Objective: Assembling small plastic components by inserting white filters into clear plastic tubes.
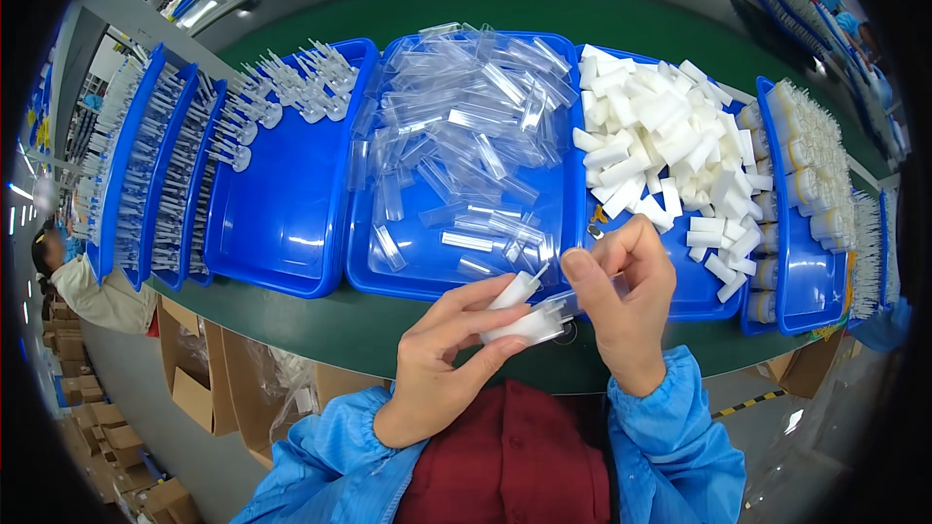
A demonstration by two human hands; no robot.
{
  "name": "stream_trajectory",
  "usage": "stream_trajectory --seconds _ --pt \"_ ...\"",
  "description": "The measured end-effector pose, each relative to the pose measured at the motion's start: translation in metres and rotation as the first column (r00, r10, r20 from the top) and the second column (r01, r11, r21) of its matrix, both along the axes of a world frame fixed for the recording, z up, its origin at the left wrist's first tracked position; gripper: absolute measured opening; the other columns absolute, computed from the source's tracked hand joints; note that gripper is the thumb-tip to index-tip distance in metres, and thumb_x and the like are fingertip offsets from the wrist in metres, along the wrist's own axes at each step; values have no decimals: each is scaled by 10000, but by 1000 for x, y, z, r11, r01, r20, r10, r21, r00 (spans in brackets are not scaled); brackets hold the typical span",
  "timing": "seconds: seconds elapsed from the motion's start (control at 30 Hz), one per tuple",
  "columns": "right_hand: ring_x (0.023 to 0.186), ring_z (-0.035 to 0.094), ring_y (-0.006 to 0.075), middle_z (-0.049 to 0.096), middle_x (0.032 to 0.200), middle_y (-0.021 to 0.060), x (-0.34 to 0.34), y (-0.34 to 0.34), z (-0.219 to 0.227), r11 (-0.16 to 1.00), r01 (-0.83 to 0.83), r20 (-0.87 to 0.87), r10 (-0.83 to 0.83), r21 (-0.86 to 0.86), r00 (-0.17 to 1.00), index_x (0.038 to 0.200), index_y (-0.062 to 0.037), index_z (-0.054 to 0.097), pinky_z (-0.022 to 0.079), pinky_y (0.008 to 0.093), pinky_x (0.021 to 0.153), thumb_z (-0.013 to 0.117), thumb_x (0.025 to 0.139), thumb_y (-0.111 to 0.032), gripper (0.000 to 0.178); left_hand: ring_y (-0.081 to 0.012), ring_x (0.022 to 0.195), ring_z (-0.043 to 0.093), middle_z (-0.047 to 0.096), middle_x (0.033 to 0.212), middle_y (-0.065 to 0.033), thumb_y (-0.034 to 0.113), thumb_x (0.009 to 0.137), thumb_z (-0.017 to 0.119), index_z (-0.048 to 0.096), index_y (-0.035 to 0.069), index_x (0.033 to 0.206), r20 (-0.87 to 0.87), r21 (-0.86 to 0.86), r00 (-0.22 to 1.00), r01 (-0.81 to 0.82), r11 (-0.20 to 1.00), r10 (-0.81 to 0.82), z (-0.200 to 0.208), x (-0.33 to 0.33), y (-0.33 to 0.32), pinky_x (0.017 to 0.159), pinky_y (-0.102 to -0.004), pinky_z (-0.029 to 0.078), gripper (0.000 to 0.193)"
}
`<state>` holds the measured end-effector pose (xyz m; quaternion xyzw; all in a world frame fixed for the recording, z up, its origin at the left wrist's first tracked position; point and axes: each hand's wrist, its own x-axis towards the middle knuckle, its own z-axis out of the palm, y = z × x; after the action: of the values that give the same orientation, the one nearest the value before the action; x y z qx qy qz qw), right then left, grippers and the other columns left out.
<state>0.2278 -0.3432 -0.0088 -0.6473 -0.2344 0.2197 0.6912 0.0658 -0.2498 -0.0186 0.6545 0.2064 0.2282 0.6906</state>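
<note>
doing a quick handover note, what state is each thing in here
left grip: closed on two white pieces
right grip: thumb and finger pinched together; what's between is hard to tell
left blue tray: partly filled, white parts toward the back
middle blue tray: holds loose, heaped clear pieces
white blocks: loose, heaped
cardboard box: open
</note>
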Motion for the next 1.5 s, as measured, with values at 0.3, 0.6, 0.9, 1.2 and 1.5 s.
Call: stream_trajectory --seconds 0.3,0.6,0.9,1.2,1.5 --pt "569 437 80 461 638 -3 -3 -2 -12 998 -36 212 45 -44 976 744 -70 445 348 259 536 760 838 -30 331 -252 1174 635 564 1364 -186 -51 893 700 706 -17 1175 15 -31 999 -28 999 28 -2 0 -1 922 -323 599 283" --pt "598 490 167 533 661 22 -12 -6 -21 988 -16 607 -81 152 790 739 -108 453 361 352 748 654 793 79 279 -264 1139 654 592 1324 -206 -37 876 721 725 -13 1118 -18 217 997 82 973 -80 0 -2 2 934 -345 557 243" --pt "816 563 224 599 848 67 -23 0 -19 999 30 399 -40 31 916 769 -84 484 378 396 852 704 836 -25 237 -270 1118 667 639 1268 -186 -26 841 757 748 12 1111 -47 350 998 -16 936 35 1 5 -1 930 -338 551 272" --pt "872 607 195 647 932 54 8 -22 3 952 -242 249 285 -189 926 1017 -47 648 423 352 900 813 808 -121 276 -283 1132 663 598 1331 -189 -46 857 732 729 19 1170 -49 290 997 -44 956 61 0 0 10 925 -353 554 320" --pt "1062 609 191 685 997 98 23 -42 -7 952 -305 27 305 -9 952 1002 -36 689 425 359 1012 822 797 -62 246 -319 1225 592 485 1249 -166 -170 864 649 560 -66 1025 254 -207 967 24 978 30 -12 -7 6 987 -396 579 211"
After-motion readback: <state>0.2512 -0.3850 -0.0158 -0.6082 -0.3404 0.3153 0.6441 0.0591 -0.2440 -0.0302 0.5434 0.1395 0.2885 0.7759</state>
